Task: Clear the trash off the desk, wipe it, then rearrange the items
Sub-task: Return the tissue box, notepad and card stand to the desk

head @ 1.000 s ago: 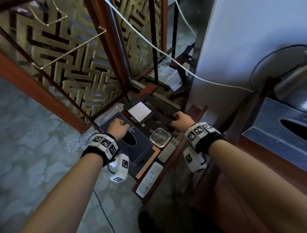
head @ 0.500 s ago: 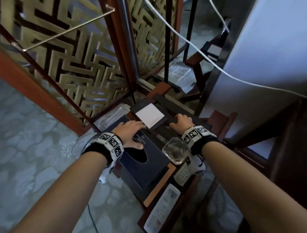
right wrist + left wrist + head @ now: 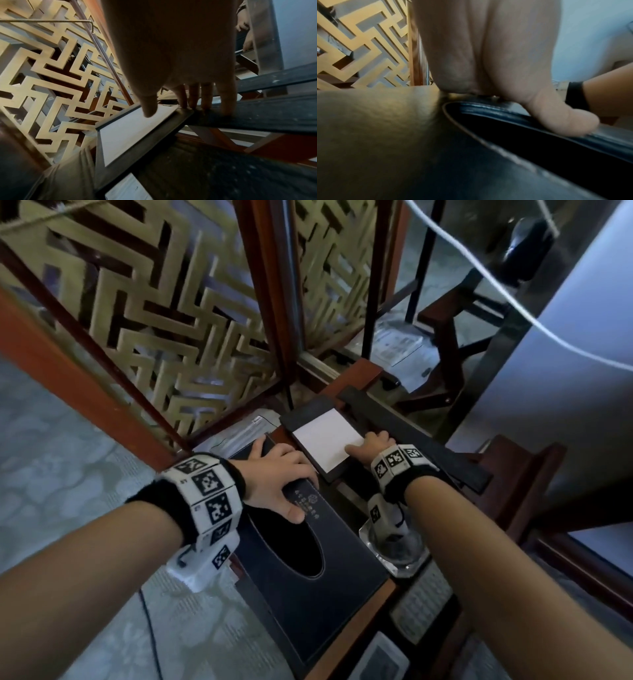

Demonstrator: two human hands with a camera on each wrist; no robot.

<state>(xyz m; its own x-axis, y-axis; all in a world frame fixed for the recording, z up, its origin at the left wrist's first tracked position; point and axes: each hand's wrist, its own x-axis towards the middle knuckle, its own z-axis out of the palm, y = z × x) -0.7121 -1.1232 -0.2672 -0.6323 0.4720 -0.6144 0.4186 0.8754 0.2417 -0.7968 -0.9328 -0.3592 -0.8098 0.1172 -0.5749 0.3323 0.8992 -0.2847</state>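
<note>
A dark tissue box with an oval opening lies on the small wooden table. My left hand rests flat on its far end, fingers spread, the thumb beside the opening. In the left wrist view the palm presses on the box top. Behind the box lies a black notepad holder with white paper. My right hand grips its right corner, thumb on the paper and fingers on the far edge. The right wrist view shows the same hold on the pad.
A glass ashtray sits under my right wrist, partly hidden. Two remotes lie at the table's near right. A long black strip runs behind the pad. A gold lattice screen stands at the left, and a white cable crosses overhead.
My left hand has uncurled from a fist and now lies flat on the tissue box. The right hand has shifted left from the black strip onto the notepad holder. The view has come closer.
</note>
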